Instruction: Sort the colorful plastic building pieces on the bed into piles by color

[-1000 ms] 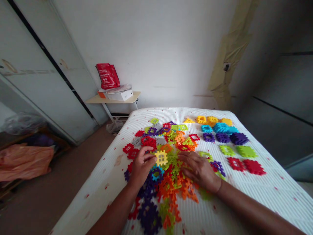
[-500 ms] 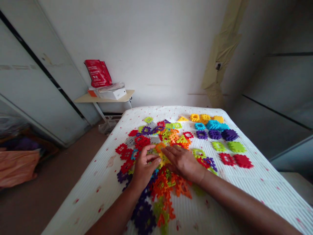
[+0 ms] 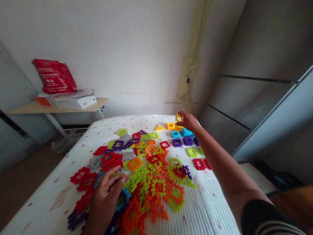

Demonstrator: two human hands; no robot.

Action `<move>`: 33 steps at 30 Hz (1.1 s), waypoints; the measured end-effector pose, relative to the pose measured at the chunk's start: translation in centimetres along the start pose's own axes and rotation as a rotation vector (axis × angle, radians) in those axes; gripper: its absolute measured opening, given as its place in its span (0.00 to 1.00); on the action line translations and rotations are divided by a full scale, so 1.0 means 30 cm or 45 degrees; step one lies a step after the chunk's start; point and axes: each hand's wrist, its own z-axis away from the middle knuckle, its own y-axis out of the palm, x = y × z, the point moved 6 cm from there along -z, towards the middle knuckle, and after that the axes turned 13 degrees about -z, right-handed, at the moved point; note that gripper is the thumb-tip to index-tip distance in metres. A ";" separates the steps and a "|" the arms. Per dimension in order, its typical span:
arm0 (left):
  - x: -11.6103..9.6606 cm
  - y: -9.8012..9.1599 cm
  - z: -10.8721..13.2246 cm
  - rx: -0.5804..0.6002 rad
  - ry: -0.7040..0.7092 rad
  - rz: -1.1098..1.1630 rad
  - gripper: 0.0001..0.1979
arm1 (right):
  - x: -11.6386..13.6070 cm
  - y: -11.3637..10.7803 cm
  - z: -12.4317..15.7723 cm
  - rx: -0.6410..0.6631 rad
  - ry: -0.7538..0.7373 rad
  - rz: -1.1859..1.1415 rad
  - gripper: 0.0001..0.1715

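My right hand [image 3: 189, 121] reaches to the far right and pinches a yellow interlocking plastic tile [image 3: 179, 117] with a window-like grid. Below it are a yellow square-holed tile [image 3: 170, 126] and other yellow tiles, partly hidden by the hand. My left hand [image 3: 106, 192] hovers over the left side of a mixed pile, fingers loosely curved and apart, with nothing visible in them. Around it lie red tiles [image 3: 111, 160], a orange tile [image 3: 134, 164], lime green tiles [image 3: 139, 178] and dark purple ones [image 3: 75, 219].
Sorted groups of blue tiles [image 3: 175, 134], purple tiles [image 3: 177, 142], green tiles [image 3: 192, 152] and red tiles [image 3: 199, 164] sit at right, partly behind my forearm. A white ribbed cover [image 3: 200, 209] lies beneath everything. Far left, a small table [image 3: 26, 107] carries a red bag [image 3: 55, 76].
My right hand has left the pile and moved to the far right with a yellow tile. My left hand has come apart from it. The view has turned right.
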 end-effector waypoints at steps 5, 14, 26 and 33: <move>0.019 -0.002 -0.014 -0.029 -0.037 -0.012 0.29 | -0.181 0.046 -0.146 0.244 0.201 0.263 0.35; -0.017 -0.014 0.005 -0.064 -0.080 -0.030 0.28 | -0.240 0.194 -0.216 0.468 0.287 0.287 0.38; -0.001 -0.028 -0.005 -0.062 -0.103 -0.066 0.29 | -0.284 0.287 -0.235 0.533 0.340 0.363 0.36; -0.007 -0.021 -0.001 -0.056 -0.061 -0.015 0.25 | -0.295 0.315 -0.256 0.564 0.345 0.378 0.30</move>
